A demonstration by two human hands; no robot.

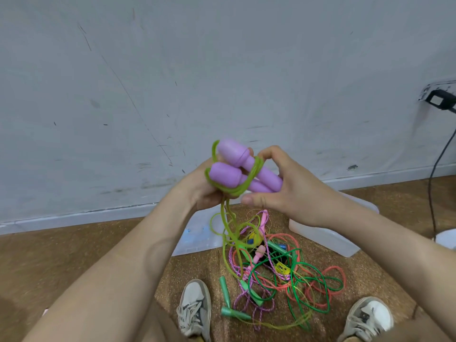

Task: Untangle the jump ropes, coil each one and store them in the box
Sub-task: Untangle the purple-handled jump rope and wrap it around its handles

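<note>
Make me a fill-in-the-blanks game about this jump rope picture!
The left hand and right hand hold ____ purple handles.
The yellow-green rope is wound round the ____.
The pile of tangled ropes lies on the ____.
Missing words: two; handles; floor.

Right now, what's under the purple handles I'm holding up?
From the purple handles the yellow-green rope hangs into a tangle of ropes on the floor, between two shoes. A clear box lies beyond, partly covered by the right forearm; its inside is hidden.
</note>
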